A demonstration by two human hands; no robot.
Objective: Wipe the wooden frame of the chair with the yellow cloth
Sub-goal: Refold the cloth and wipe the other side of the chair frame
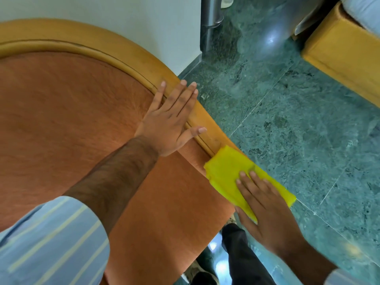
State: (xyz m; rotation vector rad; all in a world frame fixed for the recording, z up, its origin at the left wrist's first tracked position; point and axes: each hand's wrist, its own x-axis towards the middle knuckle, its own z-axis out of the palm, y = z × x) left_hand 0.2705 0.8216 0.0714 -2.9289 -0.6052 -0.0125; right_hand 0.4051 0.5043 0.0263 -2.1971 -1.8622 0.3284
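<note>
- Chair, wooden frame (127,56): curved light-wood rim running from upper left down to lower right, bordering the orange upholstered panel (67,120).
- Yellow cloth (228,171): folded flat, draped over the lower right stretch of the frame, one edge overhanging toward the floor.
- Right hand (265,206): lies palm-down on the cloth, fingers (243,182) held straight and close together, pressing the cloth to the rim rather than gripping it.
- Left hand (170,122): flat and empty, palm on the upholstery, fingers (181,95) spread wide across the frame just above the cloth; thumb points toward the cloth.
- Sleeve (51,239): light blue with pale stripes, pushed up the left forearm.
- Floor (298,120): green marble tiles, glossy.
- Wall (123,15): pale, behind the chair.
- Metal post (211,15): upright, beside the wall corner.
- Wooden furniture (345,56): upper right, well apart from the chair.
</note>
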